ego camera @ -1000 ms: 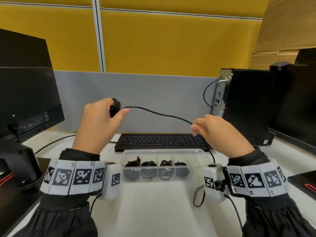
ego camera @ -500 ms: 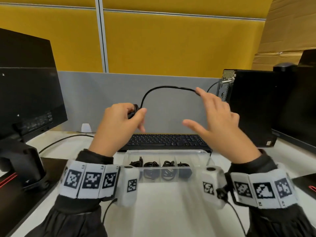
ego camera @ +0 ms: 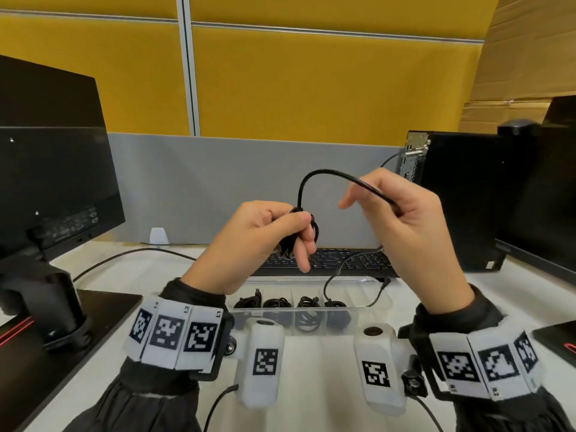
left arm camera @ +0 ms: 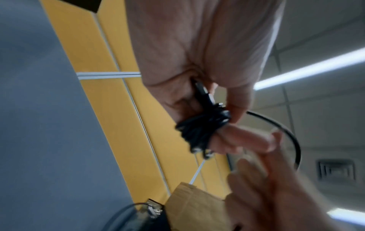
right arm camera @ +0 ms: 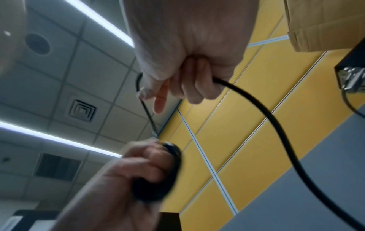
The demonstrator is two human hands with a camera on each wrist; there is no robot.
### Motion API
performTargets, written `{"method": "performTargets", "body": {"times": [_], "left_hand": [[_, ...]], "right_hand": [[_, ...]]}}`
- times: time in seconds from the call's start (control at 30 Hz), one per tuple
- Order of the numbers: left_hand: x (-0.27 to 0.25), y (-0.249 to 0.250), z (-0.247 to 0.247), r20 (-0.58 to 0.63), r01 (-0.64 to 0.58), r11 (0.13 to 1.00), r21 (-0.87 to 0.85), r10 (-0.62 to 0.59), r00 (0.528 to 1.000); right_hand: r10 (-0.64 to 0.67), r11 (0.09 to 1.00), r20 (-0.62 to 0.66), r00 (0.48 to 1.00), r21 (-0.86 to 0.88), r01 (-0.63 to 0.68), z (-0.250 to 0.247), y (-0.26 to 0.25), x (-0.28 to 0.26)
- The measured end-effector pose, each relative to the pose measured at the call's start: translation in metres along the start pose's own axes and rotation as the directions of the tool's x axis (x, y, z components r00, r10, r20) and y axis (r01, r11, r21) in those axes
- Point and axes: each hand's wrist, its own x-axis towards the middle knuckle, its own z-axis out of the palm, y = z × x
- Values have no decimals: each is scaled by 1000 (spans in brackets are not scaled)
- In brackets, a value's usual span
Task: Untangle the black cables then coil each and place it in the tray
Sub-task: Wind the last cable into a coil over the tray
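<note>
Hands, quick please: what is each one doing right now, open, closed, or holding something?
Left hand: closed, holding the coiled part of the black cable wound round its fingers.
Right hand: closed on the same cable's free length.

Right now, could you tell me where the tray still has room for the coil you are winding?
The tray's right end, past the fourth of the coiled cables, looks bare; only the loose tail of the cable dangles there. The left compartments are crowded. White desk between the wrists is also bare.

Black cable (ego camera: pixel 324 174) end hidden inside hands, tray (ego camera: pixel 358 280) front behind wrist cameras, coils indistinct
</note>
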Motion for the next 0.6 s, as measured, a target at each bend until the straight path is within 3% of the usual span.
{"method": "performTargets", "body": {"times": [0.1,0.2,0.3,0.37,0.43,0.53,0.6], "left_hand": [[-7,11,-1,61,-50,973,-226,65,996],[-13,20,1,13,-107,889,-445,125,992],[-14,23,2,-71,-141,804,-578,122,990],[-13,22,1,-112,-140,794,-592,91,990],[-12,22,2,-125,-129,793,-595,68,990],[-11,24,7,-142,-130,777,-616,53,988],[-8,24,8,-217,-184,729,-659,50,975]], "right_hand": [[113,993,-126,986,31,-110,-6,8,3],[160,987,-37,986,10,-160,-8,11,3],[-11,995,23,1000,100,8,-6,6,0],[-144,987,-72,987,63,148,-5,3,0],[-203,978,-171,964,-86,191,-5,5,0],[-95,984,-175,980,-164,66,-5,15,-1],[99,958,33,995,-272,-86,-4,22,-2]]}}
